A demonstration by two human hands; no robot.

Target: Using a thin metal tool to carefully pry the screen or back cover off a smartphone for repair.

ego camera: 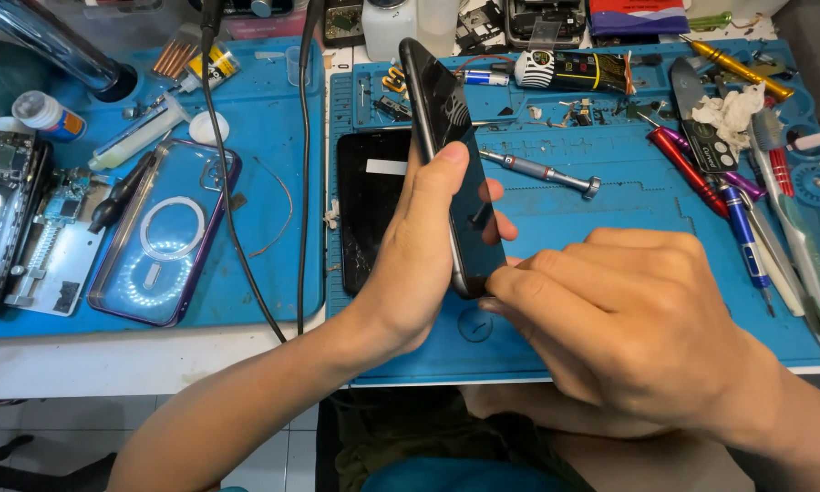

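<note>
Black phone (446, 155) upright, gripped by left hand (419, 264), right hand (629, 328) touching bottom edge

clear phone case (159, 239), screwdrivers (738, 214), blue mat (610, 210)

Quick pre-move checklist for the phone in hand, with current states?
1. Left hand has a firm hold on the black phone, thumb over its face: ok.
2. Right hand fingertips at the phone's lower edge: ok.
3. What, if anything, the right fingers pinch: cannot tell.
4. Black screen panel lying flat on the blue mat right beside the phone, in the way: not ok.
5. Silver screwdriver free on the mat, near the hands: ok.
6. Phone's face for cracks: cannot tell.
</note>
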